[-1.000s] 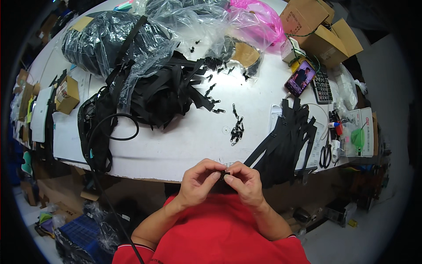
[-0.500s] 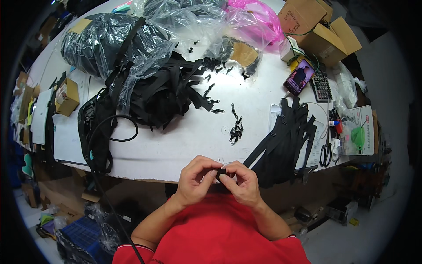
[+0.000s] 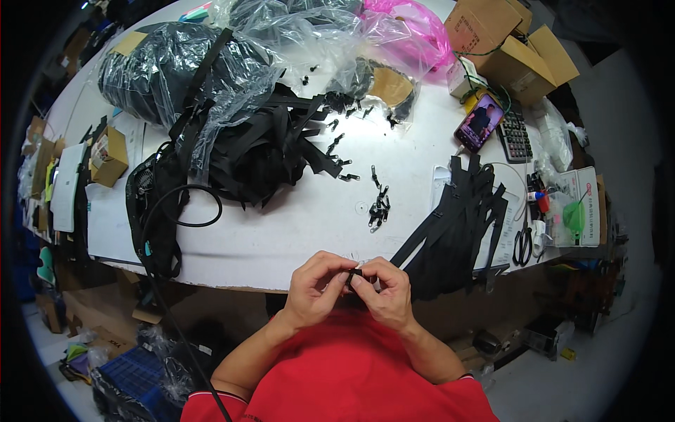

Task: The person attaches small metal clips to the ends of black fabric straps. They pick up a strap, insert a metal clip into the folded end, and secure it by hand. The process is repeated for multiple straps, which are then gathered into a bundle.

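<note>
At the table's near edge my left hand (image 3: 313, 288) and my right hand (image 3: 388, 292) meet, thumbs and fingertips pinched together. Between them they grip a small black zipper end (image 3: 354, 276), mostly covered by the fingers. Whether a slider is on it cannot be made out. Beyond the hands lies a small cluster of black zipper sliders (image 3: 379, 211) with silvery pull ends. To the right, long black zipper tapes (image 3: 450, 235) are laid side by side, reaching the front edge. A large tangled heap of black tapes (image 3: 260, 151) spreads at the left.
Clear plastic wraps a big black bundle (image 3: 165, 70) at the back left. A black cable (image 3: 158, 295) runs down past my left arm. At the right are a lit phone (image 3: 480, 123), a calculator (image 3: 515, 137), scissors (image 3: 522, 246) and an opened carton (image 3: 524, 67).
Both hands stay in nearly the same place, with only slight finger shifts around the black piece. The picture on the phone differs a little. Nothing else on the table has moved.
</note>
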Demonstrator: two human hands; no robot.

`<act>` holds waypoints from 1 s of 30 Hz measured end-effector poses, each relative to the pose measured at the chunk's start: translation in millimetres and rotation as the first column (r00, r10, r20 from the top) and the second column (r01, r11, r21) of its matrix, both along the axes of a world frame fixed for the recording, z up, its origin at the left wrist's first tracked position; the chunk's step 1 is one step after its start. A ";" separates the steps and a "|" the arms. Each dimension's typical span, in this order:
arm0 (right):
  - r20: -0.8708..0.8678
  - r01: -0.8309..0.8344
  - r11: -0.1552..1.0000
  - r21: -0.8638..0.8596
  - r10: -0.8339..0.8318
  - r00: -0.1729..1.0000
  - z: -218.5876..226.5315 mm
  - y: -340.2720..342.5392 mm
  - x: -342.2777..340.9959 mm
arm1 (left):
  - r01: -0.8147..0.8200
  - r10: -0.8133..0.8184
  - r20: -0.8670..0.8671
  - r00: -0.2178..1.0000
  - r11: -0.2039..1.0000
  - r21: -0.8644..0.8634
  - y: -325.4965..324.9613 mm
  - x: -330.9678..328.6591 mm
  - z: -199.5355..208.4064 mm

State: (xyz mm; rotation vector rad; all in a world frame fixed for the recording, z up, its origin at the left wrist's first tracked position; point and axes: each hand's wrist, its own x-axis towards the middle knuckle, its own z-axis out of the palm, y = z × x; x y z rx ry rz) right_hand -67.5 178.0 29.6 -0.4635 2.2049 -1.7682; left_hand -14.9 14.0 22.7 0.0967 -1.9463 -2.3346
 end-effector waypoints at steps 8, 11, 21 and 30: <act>0.046 -0.014 0.999 0.044 0.012 0.999 5.5 -0.8 1.8 | -0.059 0.052 -0.065 0.996 0.993 -0.106 2.1 1.7 -7.5; 0.084 0.048 0.996 0.072 -0.054 0.995 9.9 -6.7 7.5 | -0.165 0.090 -0.217 0.972 0.919 -0.359 -0.7 -0.1 -13.4; -0.201 -0.040 0.997 -0.066 0.026 0.979 10.6 -0.9 -7.0 | -0.136 0.094 -0.186 0.978 0.964 -0.228 -1.4 4.4 -17.4; 0.099 -0.147 0.982 0.119 0.136 0.986 7.7 12.9 15.3 | -0.005 -0.115 0.317 0.942 0.935 0.353 -5.2 4.1 -15.6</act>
